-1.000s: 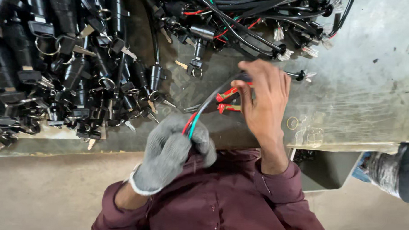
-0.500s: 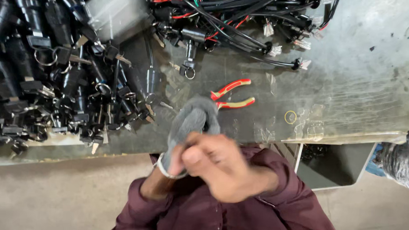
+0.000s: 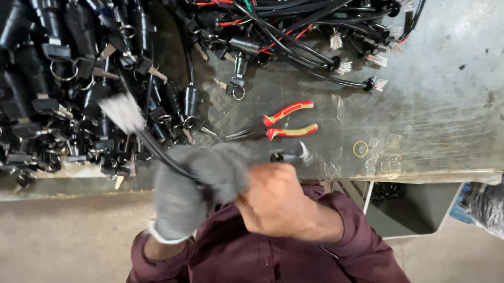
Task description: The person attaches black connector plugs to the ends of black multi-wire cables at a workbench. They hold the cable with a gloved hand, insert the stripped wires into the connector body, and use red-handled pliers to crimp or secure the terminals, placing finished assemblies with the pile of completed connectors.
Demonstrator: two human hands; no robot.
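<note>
My left hand (image 3: 197, 184), in a grey knit glove, is closed on a black cable (image 3: 159, 152) whose pale, blurred connector end (image 3: 120, 112) swings out to the upper left. My bare right hand (image 3: 272, 195) is a fist pressed against the gloved one near the bench's front edge; whether it holds part of the cable is hidden. Red-and-yellow-handled pliers (image 3: 275, 128) lie on the bench just beyond both hands, untouched.
A heap of black switch assemblies with keys and rings (image 3: 53, 79) fills the left of the grey metal bench (image 3: 449, 98). A bundle of black, red and green wires with clear plugs (image 3: 300, 31) lies at the top. A yellow ring (image 3: 360, 149) sits near the edge.
My right hand left the pliers on the bench and came back to my gloved left hand. The coloured wires are gone from the left hand; it now swings a black cable leftward.
</note>
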